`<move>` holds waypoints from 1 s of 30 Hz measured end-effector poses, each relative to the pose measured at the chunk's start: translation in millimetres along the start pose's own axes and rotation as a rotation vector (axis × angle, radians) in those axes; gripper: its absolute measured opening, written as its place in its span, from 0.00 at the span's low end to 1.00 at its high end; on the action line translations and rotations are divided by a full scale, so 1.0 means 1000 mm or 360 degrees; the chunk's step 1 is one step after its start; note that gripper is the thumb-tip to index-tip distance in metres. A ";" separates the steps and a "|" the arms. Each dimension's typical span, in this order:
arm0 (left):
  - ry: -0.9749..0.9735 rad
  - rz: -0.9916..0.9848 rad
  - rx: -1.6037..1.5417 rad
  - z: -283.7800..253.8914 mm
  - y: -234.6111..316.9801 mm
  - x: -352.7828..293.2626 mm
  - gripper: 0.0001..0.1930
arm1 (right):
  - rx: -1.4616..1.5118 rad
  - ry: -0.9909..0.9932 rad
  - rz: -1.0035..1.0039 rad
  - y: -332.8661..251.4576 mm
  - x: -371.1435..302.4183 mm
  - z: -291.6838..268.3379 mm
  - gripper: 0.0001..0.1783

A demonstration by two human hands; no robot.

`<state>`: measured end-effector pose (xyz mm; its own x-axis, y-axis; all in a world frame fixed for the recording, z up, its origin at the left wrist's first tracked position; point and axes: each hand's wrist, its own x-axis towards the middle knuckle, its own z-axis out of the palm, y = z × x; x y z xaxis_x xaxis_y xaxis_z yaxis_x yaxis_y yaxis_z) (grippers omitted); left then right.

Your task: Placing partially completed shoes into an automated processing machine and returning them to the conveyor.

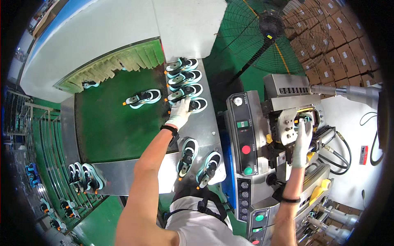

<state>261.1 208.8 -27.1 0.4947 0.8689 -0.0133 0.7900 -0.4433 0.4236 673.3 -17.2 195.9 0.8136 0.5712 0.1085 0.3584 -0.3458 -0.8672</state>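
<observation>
My left hand (179,114), in a white glove, is closed over the nearest sneaker (198,105) in a row on the metal ledge beside the belt. That sneaker is black and white with a pale teal sole, and my fingers cover its toe-side or heel-side end. My right hand (303,141), also gloved, reaches into the steel pressing machine (287,128). Its fingers are on a teal-edged sneaker (304,120) seated between the machine's clamping plates; the fingertips are partly hidden there. More sneakers (186,78) line the ledge beyond my left hand.
A sneaker (143,98) lies on the green conveyor belt (119,135), which runs under a fringed curtain (111,65). Two sneakers (188,158) stand near my body. A control panel (245,135) with buttons is at my right. Behind are a caged fan (271,26) and stacked cartons (344,53).
</observation>
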 end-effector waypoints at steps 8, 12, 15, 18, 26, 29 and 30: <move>0.0297 0.0014 -0.0588 -0.033 0.017 -0.142 0.32 | -0.1749 -0.0741 -0.0270 0.096 -0.250 0.064 0.55; 0.0230 -0.0359 -0.0474 -0.039 -0.046 -0.282 0.33 | -0.1582 -0.0674 -0.0303 0.079 -0.253 0.072 0.56; 0.0145 -0.0690 -0.0482 -0.042 -0.102 -0.333 0.32 | -0.1225 -0.0374 -0.0625 0.115 -0.251 0.051 0.54; 0.0356 -0.0904 -0.0429 -0.045 -0.190 -0.356 0.32 | -0.0880 -0.0350 -0.0637 0.059 -0.289 0.041 0.47; 0.0596 -0.0830 -0.0267 -0.089 -0.375 -0.225 0.30 | -0.0834 -0.0417 0.0104 0.057 -0.451 0.045 0.38; 0.0687 -0.0674 -0.0277 -0.116 -0.427 -0.139 0.32 | -0.0929 -0.0422 0.0635 0.123 -0.538 0.029 0.39; 0.0738 -0.0624 -0.0258 -0.128 -0.445 -0.114 0.32 | -0.1039 -0.0482 0.0816 0.133 -0.566 0.017 0.38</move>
<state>-193.4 335.2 -98.7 -0.0580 0.9813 0.1835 0.7977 -0.0650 0.5996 252.6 -374.2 11.3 0.8229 0.3697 -0.4314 0.2477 -0.9169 -0.3131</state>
